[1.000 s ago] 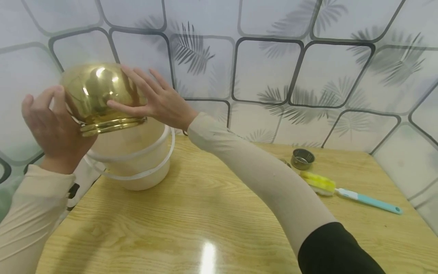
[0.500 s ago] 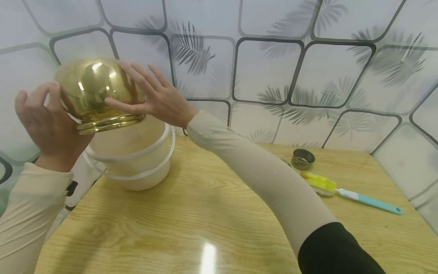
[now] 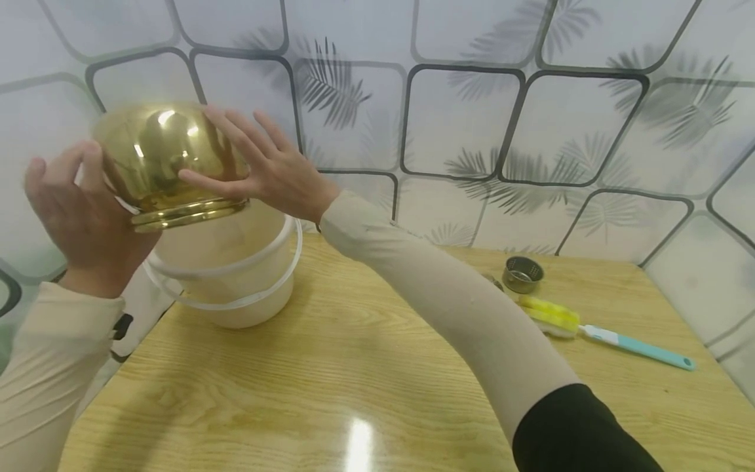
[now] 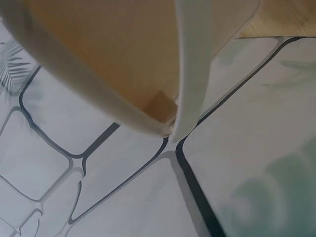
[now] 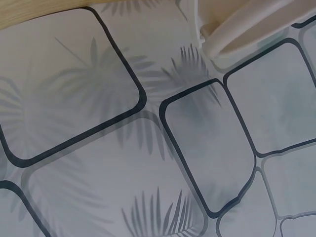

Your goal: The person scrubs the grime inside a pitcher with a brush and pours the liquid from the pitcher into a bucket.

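Observation:
A shiny golden metal bowl (image 3: 171, 157) is held tilted over the white bucket (image 3: 253, 288), its rounded side up and its ridged ring low. My left hand (image 3: 94, 216) grips the bowl at its left side, the thumb hidden behind the ring. The straight, spread fingers of my right hand (image 3: 271, 164) lie against the bowl's right side, with the thumb across its front. In the left wrist view the bucket's rim (image 4: 98, 94) and white handle (image 4: 193, 64) cross the top. The right wrist view catches part of the bucket (image 5: 256, 24); neither wrist view shows the bowl.
On the wooden table (image 3: 354, 367), a small perforated metal cup (image 3: 522, 274) stands at the back right. Before it lies a yellow sponge brush (image 3: 551, 316) with a teal handle (image 3: 649, 352). A patterned wall (image 3: 460, 118) rises behind the table.
Both hands and the golden bowl shift slightly left and up from the first frame, then stay nearly still. The bucket and the brush have not moved.

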